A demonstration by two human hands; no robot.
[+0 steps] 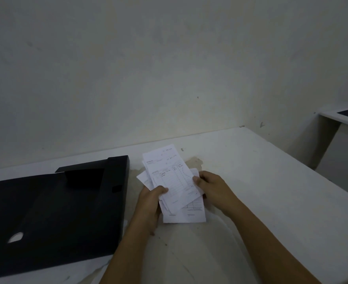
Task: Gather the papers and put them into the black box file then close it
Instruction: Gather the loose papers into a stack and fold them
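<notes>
A loose stack of white printed papers (170,177) is held just above the white table, fanned and uneven. My left hand (150,203) grips the stack's lower left edge, thumb on top. My right hand (212,187) pinches its right edge. The black box file (46,214) lies flat on the table to the left of the papers; it looks shut, with a finger hole near its front left. I cannot tell whether the lowest sheet rests on the table.
The white table (261,181) runs back to a pale wall, with a brownish stain behind the papers. At the far right stands a second white table (341,117) with a dark sheet on it, across a gap.
</notes>
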